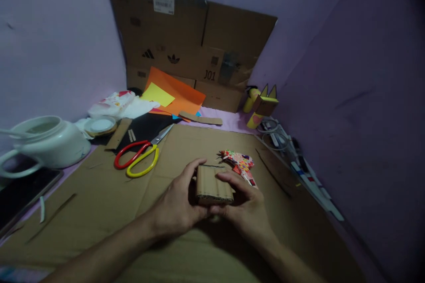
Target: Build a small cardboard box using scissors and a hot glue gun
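Observation:
A small brown cardboard box (214,182) is held between both hands above the cardboard work sheet (172,254). My left hand (177,203) grips its left side, with the thumb at the lower near edge. On the right, my right hand (247,203) has a finger on the top face and its thumb by the lower near edge. Corrugated layers show along the box's near edge. Just beyond the right hand lies a hot glue gun (241,164) covered in a colourful pattern. Scissors (146,154) with one red and one yellow handle rest further left, blades partly apart.
A white mug-like pot (56,146) and a dark phone-like slab (29,194) stand at left. Orange paper (175,93) and yellow paper (157,94) lie at the back before an upright cardboard panel (186,31). Rulers or strips (315,185) line the right wall.

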A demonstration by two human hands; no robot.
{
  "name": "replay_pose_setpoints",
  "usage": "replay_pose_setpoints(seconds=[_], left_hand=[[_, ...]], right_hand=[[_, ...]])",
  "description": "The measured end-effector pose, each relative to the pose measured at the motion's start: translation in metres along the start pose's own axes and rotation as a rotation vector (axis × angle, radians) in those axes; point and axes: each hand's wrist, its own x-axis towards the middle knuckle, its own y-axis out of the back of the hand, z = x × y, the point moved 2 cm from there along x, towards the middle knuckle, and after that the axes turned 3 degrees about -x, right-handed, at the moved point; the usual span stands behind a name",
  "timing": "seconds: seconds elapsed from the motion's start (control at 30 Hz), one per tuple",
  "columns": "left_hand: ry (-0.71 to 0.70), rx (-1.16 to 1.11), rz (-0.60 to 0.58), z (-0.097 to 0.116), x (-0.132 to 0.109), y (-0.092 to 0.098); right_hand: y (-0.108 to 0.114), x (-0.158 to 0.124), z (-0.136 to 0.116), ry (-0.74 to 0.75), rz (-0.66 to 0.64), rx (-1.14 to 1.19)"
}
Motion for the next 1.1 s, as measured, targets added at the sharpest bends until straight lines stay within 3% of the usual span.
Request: replay_pose_setpoints(seconds=[0.13,0.27,0.33,0.47,0.63,0.83,1.1], left_hand=[[-0.121,0.223,0.052,0.004,-0.002,0.002],[-0.359,0.253,-0.036,0.010,-0.006,0.002],[-0.409,0.231,-0.078,0.011,-0.007,0.002],[-0.463,0.218,-0.084,0.013,-0.008,0.003],[-0.496,0.272,-0.040,0.008,-0.009,0.004],[-0.574,0.212,-0.063,0.006,-0.008,0.004],[-0.546,0.210,-0.082,0.008,-0.008,0.002]], right_hand=[[0.000,0.000,0.000,0.117,-0.061,-0.016],[-0.001,-0.002,0.000,0.200,-0.154,-0.007],[-0.001,-0.004,0.000,0.228,-0.188,0.011],[0.000,-0.006,0.001,0.241,-0.219,0.007],[-0.001,-0.006,0.001,0.145,-0.218,0.007],[-0.002,-0.006,-0.001,0.194,-0.196,0.016],[0.002,-0.008,-0.005,0.154,-0.220,-0.039]])
